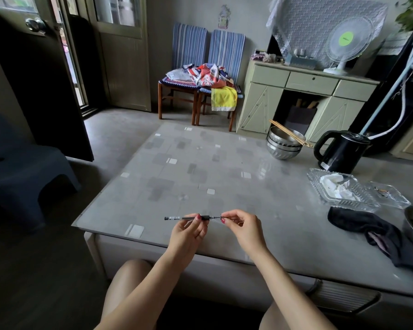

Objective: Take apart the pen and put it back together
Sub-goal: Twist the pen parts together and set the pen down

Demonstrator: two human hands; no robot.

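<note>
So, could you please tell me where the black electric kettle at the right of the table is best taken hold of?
Grip the black electric kettle by its looped handle, coming from the left: the kettle stands upright and the handle juts toward the steel bowls, an open loop.

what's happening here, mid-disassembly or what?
A seated person holds a pen level above the near edge of a glass-topped table. The left hand pinches the barrel near the dark grip; the right hand pinches the tip end. The pen looks joined, though a small gap would be hard to see. No loose pen parts show on the table. Off to the right sit a kettle, stacked metal bowls and a glass tray, all untouched.
</note>
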